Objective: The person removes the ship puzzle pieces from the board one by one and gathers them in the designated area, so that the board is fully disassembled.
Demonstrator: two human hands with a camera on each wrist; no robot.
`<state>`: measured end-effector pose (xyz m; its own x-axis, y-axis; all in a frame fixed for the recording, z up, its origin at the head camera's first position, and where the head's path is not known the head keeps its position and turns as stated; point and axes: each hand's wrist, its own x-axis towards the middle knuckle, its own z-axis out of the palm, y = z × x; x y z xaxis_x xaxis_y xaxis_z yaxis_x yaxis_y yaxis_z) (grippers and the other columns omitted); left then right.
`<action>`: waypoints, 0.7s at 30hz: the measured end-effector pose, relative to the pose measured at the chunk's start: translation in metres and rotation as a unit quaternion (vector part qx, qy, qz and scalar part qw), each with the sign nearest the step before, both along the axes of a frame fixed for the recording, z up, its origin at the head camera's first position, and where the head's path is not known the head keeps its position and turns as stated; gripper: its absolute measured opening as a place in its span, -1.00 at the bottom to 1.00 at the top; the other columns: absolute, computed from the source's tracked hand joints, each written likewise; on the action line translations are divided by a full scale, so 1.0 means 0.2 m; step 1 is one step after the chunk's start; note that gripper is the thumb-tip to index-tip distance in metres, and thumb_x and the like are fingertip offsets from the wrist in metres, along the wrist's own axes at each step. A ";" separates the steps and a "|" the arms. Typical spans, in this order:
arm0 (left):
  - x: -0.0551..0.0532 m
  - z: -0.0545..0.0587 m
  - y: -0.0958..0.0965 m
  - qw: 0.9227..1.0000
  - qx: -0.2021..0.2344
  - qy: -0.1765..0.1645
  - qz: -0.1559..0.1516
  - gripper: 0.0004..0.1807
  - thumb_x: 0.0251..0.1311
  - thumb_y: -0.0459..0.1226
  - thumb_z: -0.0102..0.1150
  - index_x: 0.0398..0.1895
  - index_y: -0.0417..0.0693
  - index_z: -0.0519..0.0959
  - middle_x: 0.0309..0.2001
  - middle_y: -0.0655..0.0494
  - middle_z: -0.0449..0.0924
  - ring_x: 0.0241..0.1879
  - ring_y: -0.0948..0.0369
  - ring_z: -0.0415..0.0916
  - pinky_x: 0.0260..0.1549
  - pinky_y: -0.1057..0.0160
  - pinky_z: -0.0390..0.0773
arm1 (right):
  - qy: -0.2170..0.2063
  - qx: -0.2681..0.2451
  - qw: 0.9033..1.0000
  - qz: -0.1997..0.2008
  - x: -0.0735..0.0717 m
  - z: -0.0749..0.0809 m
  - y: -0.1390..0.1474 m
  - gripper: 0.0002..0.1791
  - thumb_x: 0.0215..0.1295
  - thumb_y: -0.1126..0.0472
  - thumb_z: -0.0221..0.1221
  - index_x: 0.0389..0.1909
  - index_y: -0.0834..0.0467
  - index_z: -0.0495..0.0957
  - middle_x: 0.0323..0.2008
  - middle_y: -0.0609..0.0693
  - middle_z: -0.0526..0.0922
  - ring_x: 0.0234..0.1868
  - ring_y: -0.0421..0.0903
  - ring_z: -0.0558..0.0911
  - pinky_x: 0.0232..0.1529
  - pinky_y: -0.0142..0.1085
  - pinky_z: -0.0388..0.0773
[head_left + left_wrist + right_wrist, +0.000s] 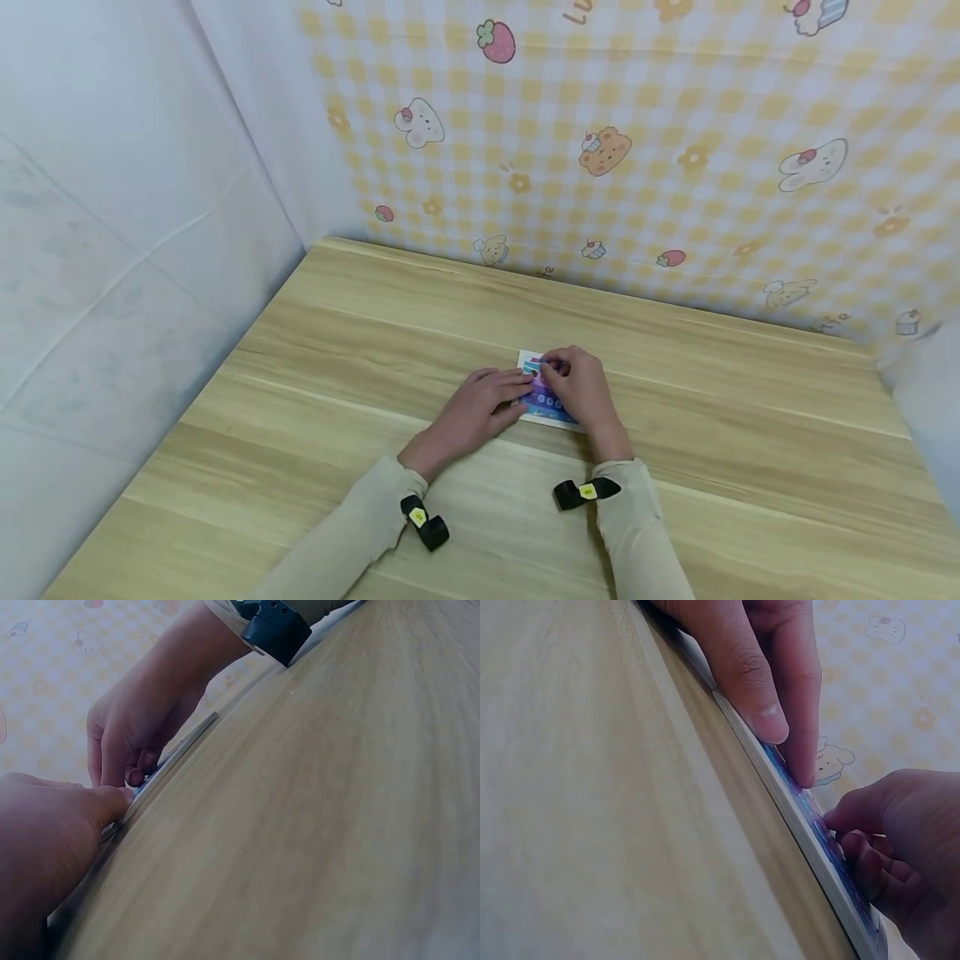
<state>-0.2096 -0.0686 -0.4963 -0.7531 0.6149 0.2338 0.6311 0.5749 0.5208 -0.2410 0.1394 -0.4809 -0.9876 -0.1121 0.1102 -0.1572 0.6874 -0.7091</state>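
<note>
A small flat board (551, 420) with a white border and a blue, purple and pink picture lies on the wooden table. My left hand (480, 404) rests on its left side, fingers fairly straight. In the right wrist view, the left thumb and a finger of that left hand (739, 667) touch the board's edge and face. Over the upper right of the picture, my right hand (581, 387) has its fingers curled, thumb and fingertips close together at the surface. Whether they pinch anything is hidden, even from the left wrist view of the right hand (146, 712).
The wood-grain table (300, 400) extends around the board on all sides. Behind it hangs a yellow checked cloth (540, 158) with cartoon prints, and a white cloth (135, 208) hangs at the left. Each wrist wears a black strap with a small camera (431, 529).
</note>
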 end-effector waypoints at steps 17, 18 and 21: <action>0.00 0.00 0.01 1.000 0.000 -0.010 0.008 -0.55 0.54 -0.12 0.13 0.38 -0.09 0.55 0.40 0.07 0.51 0.46 0.13 0.34 0.49 -0.05 0.22 | 0.023 0.028 0.999 0.020 0.00 0.00 -0.01 -0.81 0.45 0.28 0.27 -0.09 0.30 0.77 -0.25 0.14 0.70 -0.30 0.00 0.59 -0.19 -0.10 0.66; 0.00 0.00 0.01 1.000 0.000 -0.011 0.008 -0.54 0.54 -0.12 0.13 0.38 -0.09 0.55 0.40 0.07 0.50 0.46 0.14 0.34 0.49 -0.05 0.22 | 0.022 0.031 0.999 0.021 0.00 0.00 -0.01 -0.80 0.45 0.27 0.26 -0.08 0.30 0.77 -0.25 0.13 0.70 -0.31 -0.01 0.58 -0.21 -0.13 0.64; 0.00 0.00 0.01 1.000 0.003 -0.012 0.009 -0.54 0.53 -0.12 0.13 0.38 -0.08 0.55 0.40 0.08 0.50 0.46 0.14 0.33 0.49 -0.05 0.22 | 0.014 0.039 0.999 0.017 -0.01 -0.01 -0.01 -0.79 0.49 0.24 0.24 -0.07 0.27 0.76 -0.28 0.11 0.67 -0.33 -0.01 0.55 -0.26 -0.19 0.57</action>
